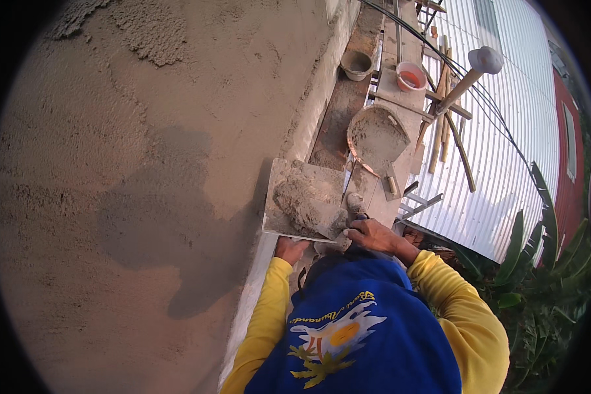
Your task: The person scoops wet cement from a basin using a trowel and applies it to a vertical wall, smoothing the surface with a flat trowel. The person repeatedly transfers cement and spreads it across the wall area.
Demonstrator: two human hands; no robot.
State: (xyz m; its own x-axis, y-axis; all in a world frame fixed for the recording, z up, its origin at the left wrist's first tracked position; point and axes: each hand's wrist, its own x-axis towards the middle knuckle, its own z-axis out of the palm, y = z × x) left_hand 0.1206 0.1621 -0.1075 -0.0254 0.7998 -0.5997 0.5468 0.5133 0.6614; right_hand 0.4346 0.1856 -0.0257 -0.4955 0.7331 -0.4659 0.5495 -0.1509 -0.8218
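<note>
My left hand grips the underside of a square mortar board, which carries a heap of wet grey mortar. My right hand is closed on a trowel, whose blade is at the board's lower right corner in the mortar. Just beyond the board, a round basin holds more mortar, with another trowel at its edge. The freshly plastered grey surface fills the left side, crossed by my shadow.
A narrow plank walkway holds a grey bucket and a pink-orange tub. Bamboo poles, cables, a pale upright pole with a rounded top and a white corrugated roof are at right, with leafy plants below.
</note>
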